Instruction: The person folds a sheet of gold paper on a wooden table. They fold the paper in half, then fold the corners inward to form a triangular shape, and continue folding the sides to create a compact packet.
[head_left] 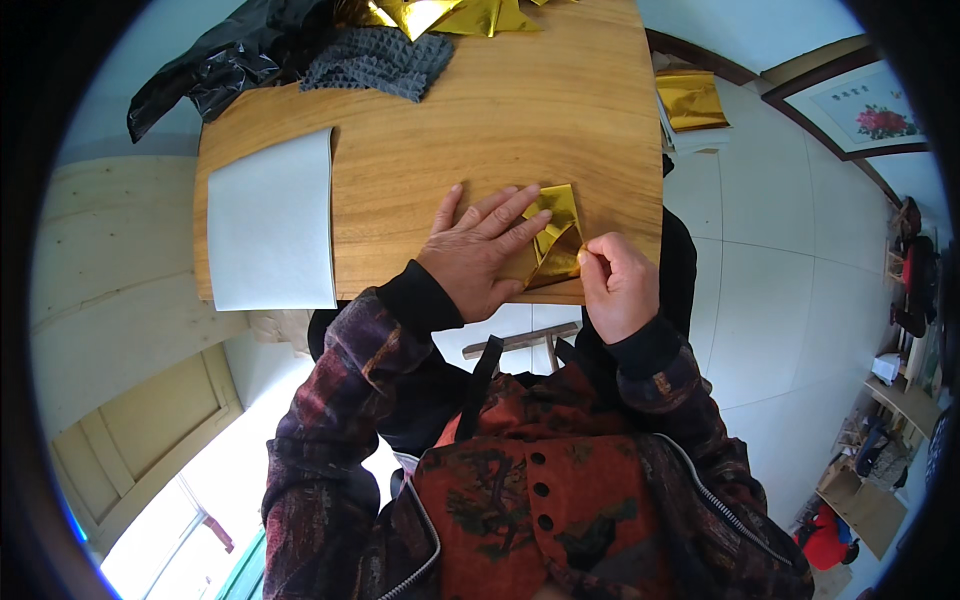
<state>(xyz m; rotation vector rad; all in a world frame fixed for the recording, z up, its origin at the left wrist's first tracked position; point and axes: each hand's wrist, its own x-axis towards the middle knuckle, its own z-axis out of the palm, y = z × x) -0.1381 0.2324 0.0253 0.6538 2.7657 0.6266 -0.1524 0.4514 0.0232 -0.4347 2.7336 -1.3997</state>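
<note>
A small piece of gold foil paper [567,212], partly folded, lies near the front right edge of the wooden table [480,120]. My left hand [478,245] rests flat with its fingers spread, and the fingertips press on the paper's left side, hiding part of it. At the right, my right hand [622,283] pinches the paper's right edge between thumb and curled forefinger. A folded flap slants across the paper's lower half.
A pale grey sheet [272,225] lies at the table's left. Along the far edge are a black plastic bag [225,65], a dark textured cloth [385,62] and several gold foil pieces [480,18]. More gold foil [692,98] sits on a stack beyond the right edge.
</note>
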